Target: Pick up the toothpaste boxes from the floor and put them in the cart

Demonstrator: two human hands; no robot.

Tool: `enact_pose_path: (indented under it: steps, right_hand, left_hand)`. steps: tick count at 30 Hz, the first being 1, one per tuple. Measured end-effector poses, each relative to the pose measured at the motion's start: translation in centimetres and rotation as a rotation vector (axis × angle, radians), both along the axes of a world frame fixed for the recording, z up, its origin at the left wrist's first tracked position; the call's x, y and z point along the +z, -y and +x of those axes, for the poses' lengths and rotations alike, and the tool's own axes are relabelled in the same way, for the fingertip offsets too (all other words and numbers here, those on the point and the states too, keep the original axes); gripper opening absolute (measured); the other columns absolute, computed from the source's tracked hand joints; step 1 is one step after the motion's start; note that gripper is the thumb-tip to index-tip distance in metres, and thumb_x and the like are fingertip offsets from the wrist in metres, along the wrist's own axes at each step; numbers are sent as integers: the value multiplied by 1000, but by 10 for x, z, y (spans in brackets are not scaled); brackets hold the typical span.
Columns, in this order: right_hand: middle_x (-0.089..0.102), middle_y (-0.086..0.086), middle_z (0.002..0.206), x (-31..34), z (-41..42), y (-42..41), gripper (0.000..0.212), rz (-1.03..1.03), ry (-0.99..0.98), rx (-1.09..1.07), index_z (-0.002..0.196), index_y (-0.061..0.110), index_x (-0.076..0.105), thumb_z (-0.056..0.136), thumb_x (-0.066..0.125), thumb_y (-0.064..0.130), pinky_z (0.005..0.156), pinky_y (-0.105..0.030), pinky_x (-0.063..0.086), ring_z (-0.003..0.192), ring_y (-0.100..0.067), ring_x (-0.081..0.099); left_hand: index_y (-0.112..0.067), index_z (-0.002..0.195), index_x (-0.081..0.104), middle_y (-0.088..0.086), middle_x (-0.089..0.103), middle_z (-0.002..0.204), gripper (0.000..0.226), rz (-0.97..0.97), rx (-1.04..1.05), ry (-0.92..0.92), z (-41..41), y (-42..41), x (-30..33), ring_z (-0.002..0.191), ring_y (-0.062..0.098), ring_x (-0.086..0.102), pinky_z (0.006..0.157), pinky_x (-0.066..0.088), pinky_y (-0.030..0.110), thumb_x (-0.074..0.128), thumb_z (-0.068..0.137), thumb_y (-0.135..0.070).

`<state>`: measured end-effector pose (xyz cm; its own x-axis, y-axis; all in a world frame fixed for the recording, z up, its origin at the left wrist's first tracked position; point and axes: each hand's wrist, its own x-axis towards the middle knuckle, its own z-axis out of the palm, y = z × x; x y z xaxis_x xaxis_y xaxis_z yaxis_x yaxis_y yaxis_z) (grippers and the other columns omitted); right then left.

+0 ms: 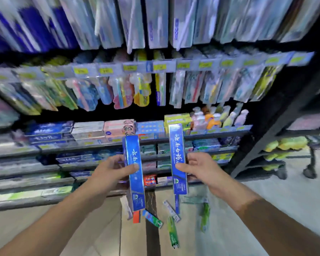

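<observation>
Two blue toothpaste boxes are up off the floor, one in each hand, both held roughly upright and well apart from each other. The left box [135,170] sits in the left hand [111,172], thumb across its front face and fingers curled behind, gripped near the middle so the long carton does not tip. The right box [177,159] is pinched the same way by the right hand [198,169], thumb on the printed face. Taking one box per hand looks like a way to clear the spill in fewer trips.

More work lies below: several toothpaste boxes on the floor [171,217], green, white and blue, are scattered on the pale tiles between the forearms, lying flat at odd angles as if dropped.

Behind the hands stands the shelf unit [192,134], its lower tiers stacked with boxed toothpaste and its upper rails hung with toothbrush packs [122,91], all smeared by motion blur. At the right edge a wheeled frame [311,163] shows past the shelf's end; I judge it may be the cart, but cannot tell. If so, both boxes need carrying rightward next.
</observation>
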<state>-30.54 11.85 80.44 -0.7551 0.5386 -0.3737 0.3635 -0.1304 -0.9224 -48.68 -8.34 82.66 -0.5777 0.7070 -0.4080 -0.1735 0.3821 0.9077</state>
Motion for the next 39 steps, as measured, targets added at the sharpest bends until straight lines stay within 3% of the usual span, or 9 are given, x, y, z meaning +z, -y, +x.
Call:
enact_pose_path:
  steps: [5, 10, 13, 17, 22, 25, 32, 35, 39]
  right_hand:
    - [75, -16, 99, 32, 50, 23, 19, 20, -15, -116, 107, 5, 71, 89, 72, 13, 65, -28, 55, 77, -17, 71]
    - [75, -17, 98, 49, 105, 23, 16, 72, -42, -273, 104, 8, 73, 89, 72, 15, 81, -43, 56, 86, -27, 71]
    - [75, -19, 98, 58, 140, 13, 18, 89, -63, -355, 104, 4, 72, 89, 73, 15, 82, -46, 56, 85, -26, 69]
    - [75, -16, 98, 67, 196, -11, 17, 91, -100, -473, 103, 5, 73, 90, 72, 16, 77, -42, 51, 86, -27, 70]
    - [73, -20, 99, 72, 278, -56, 17, 90, -104, -586, 103, 2, 71, 88, 72, 12, 72, -36, 50, 80, -22, 66]
    - [77, -9, 94, 71, 345, -98, 24, 74, -99, -658, 109, 3, 70, 87, 74, 13, 69, -31, 54, 79, -17, 72]
    - [72, -15, 87, 78, 479, -167, 40, 106, -139, -749, 101, -3, 72, 69, 78, 21, 68, -35, 51, 74, -24, 65]
    - [75, -15, 93, 77, 526, -188, 29, 111, -119, -816, 104, -1, 71, 80, 79, 14, 70, -34, 52, 77, -22, 68]
    - [77, -6, 91, 69, 575, -220, 19, 81, -87, -910, 106, 3, 71, 87, 72, 8, 63, -24, 53, 76, -16, 71]
  left_hand:
    - [-8, 104, 65, 12, 73, 92, 23, 38, -183, -53, 24, -15, 36, 78, 25, 73, 82, 60, 47, 73, 88, -21]
    - [-10, 105, 67, 23, 70, 104, 36, 82, -333, -37, 48, -48, 53, 85, 32, 70, 89, 57, 55, 79, 80, -31]
    - [-13, 96, 69, 28, 66, 108, 37, 97, -393, -5, 74, -72, 57, 83, 30, 65, 83, 59, 47, 87, 72, -36]
    - [-2, 108, 61, 27, 68, 106, 54, 96, -494, -8, 122, -124, 60, 80, 29, 67, 69, 55, 39, 86, 74, -36]
    - [-8, 102, 65, 19, 68, 92, 52, 119, -571, 14, 201, -195, 62, 76, 27, 61, 64, 53, 34, 86, 67, -40]
    - [-4, 105, 63, 11, 68, 81, 44, 97, -631, 28, 266, -245, 58, 67, 24, 59, 64, 52, 33, 85, 76, -28]
    - [-6, 102, 63, 12, 68, 88, 32, 91, -715, 48, 400, -350, 55, 75, 24, 59, 58, 52, 30, 82, 81, -20]
    - [-5, 104, 63, 8, 69, 83, 25, 80, -740, 29, 450, -389, 57, 64, 17, 62, 63, 57, 33, 76, 86, -17]
    - [-7, 110, 64, 10, 75, 93, 27, 95, -809, 11, 503, -438, 56, 72, 19, 70, 65, 60, 34, 74, 87, -16]
